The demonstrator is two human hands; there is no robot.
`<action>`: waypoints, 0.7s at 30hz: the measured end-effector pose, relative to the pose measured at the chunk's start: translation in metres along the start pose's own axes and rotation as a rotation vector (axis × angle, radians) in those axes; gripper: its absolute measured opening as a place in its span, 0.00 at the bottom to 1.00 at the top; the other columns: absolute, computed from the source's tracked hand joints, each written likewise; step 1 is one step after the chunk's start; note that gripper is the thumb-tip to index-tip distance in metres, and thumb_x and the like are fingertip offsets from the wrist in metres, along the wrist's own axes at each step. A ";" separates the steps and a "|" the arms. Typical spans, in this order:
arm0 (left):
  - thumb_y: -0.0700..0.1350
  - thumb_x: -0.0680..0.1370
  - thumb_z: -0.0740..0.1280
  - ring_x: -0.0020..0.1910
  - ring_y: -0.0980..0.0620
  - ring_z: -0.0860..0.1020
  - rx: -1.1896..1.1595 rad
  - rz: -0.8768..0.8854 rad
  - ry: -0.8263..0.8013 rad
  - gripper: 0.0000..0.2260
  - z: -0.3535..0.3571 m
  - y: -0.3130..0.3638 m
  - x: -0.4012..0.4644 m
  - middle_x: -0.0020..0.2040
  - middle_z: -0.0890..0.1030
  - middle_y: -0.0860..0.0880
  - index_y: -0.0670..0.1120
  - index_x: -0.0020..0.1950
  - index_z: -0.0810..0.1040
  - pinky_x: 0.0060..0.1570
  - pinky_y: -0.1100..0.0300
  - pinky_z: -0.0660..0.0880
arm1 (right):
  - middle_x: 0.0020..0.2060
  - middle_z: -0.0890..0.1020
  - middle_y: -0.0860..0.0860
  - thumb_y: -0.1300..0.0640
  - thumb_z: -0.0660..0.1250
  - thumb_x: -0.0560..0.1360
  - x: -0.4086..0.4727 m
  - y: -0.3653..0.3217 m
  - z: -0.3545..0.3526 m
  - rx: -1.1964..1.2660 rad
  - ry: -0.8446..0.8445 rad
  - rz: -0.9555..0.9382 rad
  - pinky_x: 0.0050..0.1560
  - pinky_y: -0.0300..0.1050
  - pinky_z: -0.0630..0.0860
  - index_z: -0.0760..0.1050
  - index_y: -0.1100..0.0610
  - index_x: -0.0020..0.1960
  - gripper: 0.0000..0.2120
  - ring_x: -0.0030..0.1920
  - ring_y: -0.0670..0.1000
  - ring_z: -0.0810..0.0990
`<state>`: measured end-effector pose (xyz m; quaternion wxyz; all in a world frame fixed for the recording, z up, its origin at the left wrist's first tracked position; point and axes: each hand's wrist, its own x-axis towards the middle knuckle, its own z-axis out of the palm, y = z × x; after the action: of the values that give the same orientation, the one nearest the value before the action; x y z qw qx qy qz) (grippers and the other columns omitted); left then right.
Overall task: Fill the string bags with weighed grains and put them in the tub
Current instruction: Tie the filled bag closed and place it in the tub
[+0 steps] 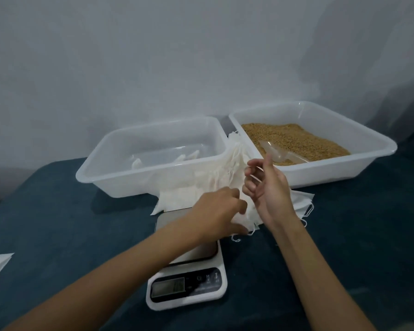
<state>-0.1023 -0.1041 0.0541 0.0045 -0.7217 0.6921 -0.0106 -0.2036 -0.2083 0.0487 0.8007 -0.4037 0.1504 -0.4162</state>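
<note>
Left hand (221,209) pinching a white string bag (247,215) over the scale (189,278), right hand (264,187) loosely curled, empty

Looks like a plain room at home, not a lab or shop: bare grey-white wall (153,56), a surface under dark teal cloth (58,211), two translucent plastic tubs (151,185), a small digital kitchen scale (189,280); makeshift domestic packing spot

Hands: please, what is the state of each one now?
Left hand: grips a white bag from the pile.
Right hand: fingers loosely curled, holding nothing visible.
</note>
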 end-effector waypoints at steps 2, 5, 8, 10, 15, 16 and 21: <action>0.50 0.79 0.73 0.62 0.47 0.72 0.089 0.020 -0.054 0.18 0.000 0.002 0.001 0.61 0.75 0.48 0.49 0.68 0.77 0.49 0.51 0.74 | 0.33 0.78 0.53 0.43 0.59 0.83 0.001 0.001 -0.001 0.013 0.001 0.006 0.26 0.39 0.65 0.78 0.60 0.45 0.21 0.27 0.48 0.66; 0.34 0.76 0.67 0.61 0.45 0.72 0.163 0.052 -0.080 0.21 0.000 -0.005 0.002 0.61 0.74 0.47 0.49 0.66 0.79 0.43 0.51 0.71 | 0.33 0.78 0.53 0.43 0.58 0.83 0.003 0.003 -0.001 0.014 0.002 0.006 0.26 0.39 0.63 0.78 0.59 0.45 0.22 0.26 0.47 0.66; 0.31 0.74 0.65 0.60 0.45 0.73 0.236 0.055 -0.067 0.20 -0.001 -0.004 0.003 0.61 0.75 0.48 0.48 0.62 0.81 0.41 0.52 0.70 | 0.33 0.78 0.53 0.43 0.58 0.83 0.003 0.003 -0.002 0.011 -0.002 -0.001 0.26 0.39 0.64 0.78 0.60 0.46 0.22 0.26 0.47 0.66; 0.32 0.75 0.65 0.58 0.45 0.73 0.313 0.048 -0.037 0.15 0.000 -0.002 0.004 0.58 0.76 0.47 0.46 0.57 0.81 0.40 0.52 0.68 | 0.33 0.78 0.53 0.43 0.58 0.84 0.003 0.003 -0.002 0.006 0.000 -0.001 0.26 0.39 0.64 0.78 0.60 0.46 0.22 0.26 0.47 0.66; 0.29 0.74 0.63 0.60 0.44 0.72 0.288 0.029 0.016 0.21 0.003 -0.011 0.002 0.63 0.74 0.46 0.45 0.64 0.78 0.43 0.52 0.68 | 0.34 0.78 0.53 0.43 0.58 0.83 0.003 0.003 -0.003 0.000 0.011 0.005 0.27 0.39 0.64 0.78 0.59 0.46 0.22 0.27 0.48 0.66; 0.29 0.74 0.62 0.61 0.44 0.72 0.274 0.038 0.034 0.24 0.002 -0.013 0.000 0.65 0.74 0.46 0.45 0.67 0.77 0.43 0.53 0.67 | 0.34 0.78 0.53 0.43 0.58 0.83 0.003 0.003 -0.003 -0.002 0.010 0.005 0.26 0.39 0.64 0.78 0.59 0.46 0.22 0.27 0.48 0.66; 0.34 0.76 0.68 0.66 0.45 0.69 0.269 0.064 0.105 0.23 -0.002 -0.021 0.000 0.71 0.70 0.47 0.48 0.69 0.77 0.46 0.55 0.66 | 0.33 0.78 0.53 0.42 0.58 0.83 0.003 0.003 -0.002 -0.003 0.007 -0.002 0.26 0.39 0.65 0.78 0.60 0.46 0.22 0.26 0.47 0.66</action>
<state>-0.0815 -0.1036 0.0567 0.0655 -0.6907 0.7062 -0.1408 -0.2012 -0.2106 0.0449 0.7991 -0.4036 0.1536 -0.4183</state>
